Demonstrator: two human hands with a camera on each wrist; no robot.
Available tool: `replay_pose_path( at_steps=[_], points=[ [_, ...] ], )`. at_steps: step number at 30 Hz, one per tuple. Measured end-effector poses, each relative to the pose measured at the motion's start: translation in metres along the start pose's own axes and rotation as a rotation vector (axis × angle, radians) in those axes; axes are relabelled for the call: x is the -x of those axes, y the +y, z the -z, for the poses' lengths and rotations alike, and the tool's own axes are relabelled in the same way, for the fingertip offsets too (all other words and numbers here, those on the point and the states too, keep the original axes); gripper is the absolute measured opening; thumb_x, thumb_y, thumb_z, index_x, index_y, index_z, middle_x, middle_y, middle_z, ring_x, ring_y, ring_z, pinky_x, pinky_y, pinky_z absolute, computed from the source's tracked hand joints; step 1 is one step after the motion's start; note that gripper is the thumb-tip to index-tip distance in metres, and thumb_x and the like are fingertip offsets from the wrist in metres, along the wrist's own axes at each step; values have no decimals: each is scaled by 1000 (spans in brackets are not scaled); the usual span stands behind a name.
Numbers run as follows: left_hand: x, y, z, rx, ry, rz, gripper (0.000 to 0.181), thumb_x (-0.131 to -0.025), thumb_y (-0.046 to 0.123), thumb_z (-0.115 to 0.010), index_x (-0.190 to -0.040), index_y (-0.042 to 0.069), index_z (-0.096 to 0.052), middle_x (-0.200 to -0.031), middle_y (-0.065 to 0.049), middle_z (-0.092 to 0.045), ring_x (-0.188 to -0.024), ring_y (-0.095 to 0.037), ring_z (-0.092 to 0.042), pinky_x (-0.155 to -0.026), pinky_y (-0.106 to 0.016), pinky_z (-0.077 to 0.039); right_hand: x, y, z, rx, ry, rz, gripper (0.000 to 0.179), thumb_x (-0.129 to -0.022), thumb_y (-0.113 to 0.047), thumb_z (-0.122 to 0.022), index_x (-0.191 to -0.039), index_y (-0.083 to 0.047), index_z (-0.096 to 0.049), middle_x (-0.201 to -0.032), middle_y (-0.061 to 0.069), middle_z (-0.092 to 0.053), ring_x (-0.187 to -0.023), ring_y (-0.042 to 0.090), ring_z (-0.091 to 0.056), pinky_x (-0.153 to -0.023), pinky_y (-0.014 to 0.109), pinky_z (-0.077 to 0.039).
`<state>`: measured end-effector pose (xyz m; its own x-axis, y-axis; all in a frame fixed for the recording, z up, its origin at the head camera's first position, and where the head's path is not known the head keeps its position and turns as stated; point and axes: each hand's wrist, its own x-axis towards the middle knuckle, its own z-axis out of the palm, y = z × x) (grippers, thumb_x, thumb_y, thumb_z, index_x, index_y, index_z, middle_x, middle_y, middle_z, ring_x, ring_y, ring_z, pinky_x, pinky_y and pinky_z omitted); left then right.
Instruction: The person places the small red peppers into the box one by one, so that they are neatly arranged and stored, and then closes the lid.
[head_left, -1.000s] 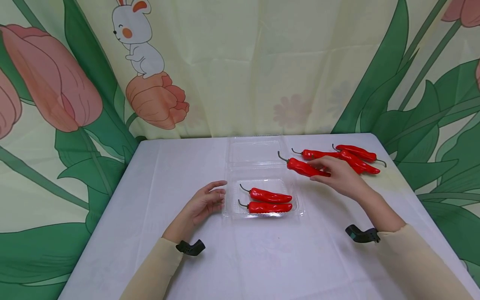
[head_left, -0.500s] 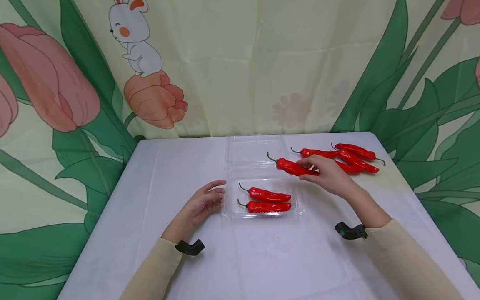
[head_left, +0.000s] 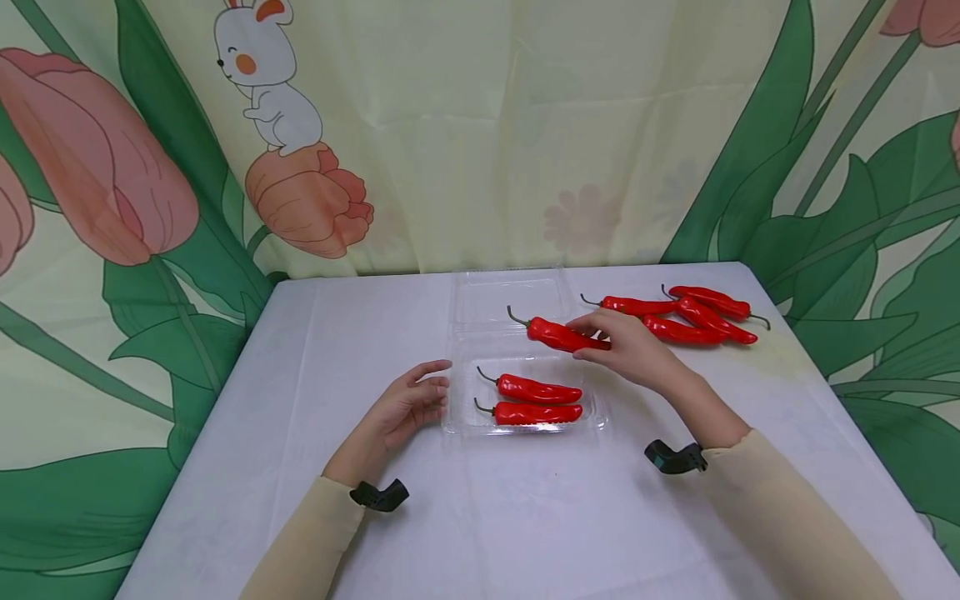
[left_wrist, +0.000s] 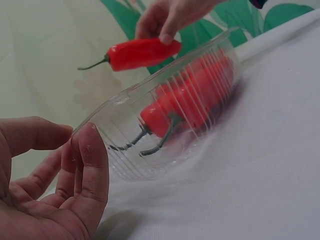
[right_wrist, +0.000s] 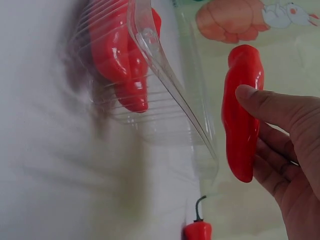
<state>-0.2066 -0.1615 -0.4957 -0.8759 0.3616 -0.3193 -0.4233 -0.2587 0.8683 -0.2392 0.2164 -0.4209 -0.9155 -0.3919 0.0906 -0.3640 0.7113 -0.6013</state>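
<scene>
My right hand [head_left: 626, 343] pinches a red chili pepper [head_left: 557, 335] between thumb and fingers, its green stem pointing left. In the left wrist view that chili pepper [left_wrist: 137, 53] is above the rim of the clear plastic container [left_wrist: 165, 80]. Two more red peppers [head_left: 536, 389] [head_left: 536, 413] lie side by side inside the container, stems to the left. My left hand [head_left: 408, 404] is at the container's left side. Seen from the left wrist, its fingertips [left_wrist: 92, 142] pinch the corner of the rim.
The container's hinged lid [head_left: 510, 302] lies folded back toward the curtain [head_left: 465, 167]. Several loose red peppers [head_left: 701, 315] are heaped at the table's back right. A white cloth [head_left: 525, 533] covers the table.
My right hand has carried the pepper leftward from beside the heap to above the rear of the container. The left hand has stayed in place.
</scene>
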Motion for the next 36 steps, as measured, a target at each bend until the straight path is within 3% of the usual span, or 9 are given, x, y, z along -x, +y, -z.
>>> replay_pose_path(
  at_steps=[14, 22, 36],
  points=[
    [0, -1, 1, 26, -18, 1, 59, -97, -4, -58, -152, 3, -38, -103, -1, -62, -78, -11, -64, -72, -24, -58, -15, -12, -23, 1, -79, 1, 52, -84, -16, -86, -132, -12, -68, -122, 9, -70, -112, 26, -66, -89, 43, -61],
    [0, 0, 3, 29, 12, 10, 52, -99, -3, -57, -148, 6, -43, -103, -2, -63, -77, -12, -65, -72, -24, -59, -21, -21, -31, 3, -133, 17, 50, -85, -15, -84, -132, -12, -68, -124, 9, -69, -113, 27, -65, -90, 43, -61],
    [-2, -2, 4, 31, 4, 14, 53, -99, -4, -57, -149, 6, -42, -103, -2, -63, -78, -11, -65, -72, -24, -59, -30, -14, -48, 86, -182, 53, 46, -85, -17, -85, -128, -12, -70, -119, 7, -71, -109, 24, -65, -87, 38, -61]
  ],
)
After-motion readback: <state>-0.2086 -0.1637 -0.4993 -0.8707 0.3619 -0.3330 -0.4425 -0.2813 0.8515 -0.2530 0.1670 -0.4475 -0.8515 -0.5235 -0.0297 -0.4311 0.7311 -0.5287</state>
